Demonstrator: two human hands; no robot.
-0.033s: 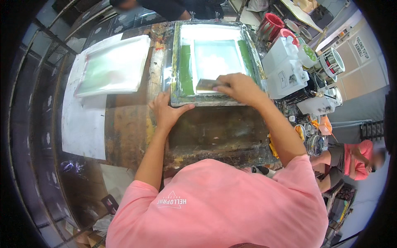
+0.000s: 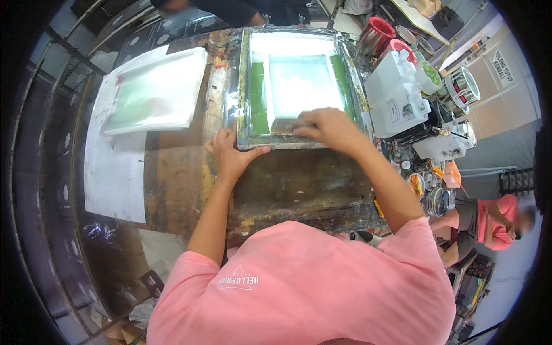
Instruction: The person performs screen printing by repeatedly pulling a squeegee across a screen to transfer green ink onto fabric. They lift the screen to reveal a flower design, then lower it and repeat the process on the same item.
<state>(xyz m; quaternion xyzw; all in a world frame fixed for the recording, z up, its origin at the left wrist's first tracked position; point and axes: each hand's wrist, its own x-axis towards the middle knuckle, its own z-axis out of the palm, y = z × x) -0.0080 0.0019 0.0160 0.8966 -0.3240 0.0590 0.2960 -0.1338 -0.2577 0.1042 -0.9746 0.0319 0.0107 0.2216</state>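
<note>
The right hand pinches a squeegee at the near end of the screen-printing frame; the left hand, fingers spread, is at the frame's near left corner. The squeegee is probably light, stiff, maybe slippery; its top edge should give good hold.

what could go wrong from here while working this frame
The left hand rests at the frame's near left corner, so the far end might shift if the squeegee is pushed hard.
The jugs stand close beside the frame; a wide swing of the right hand might knock one.
</note>
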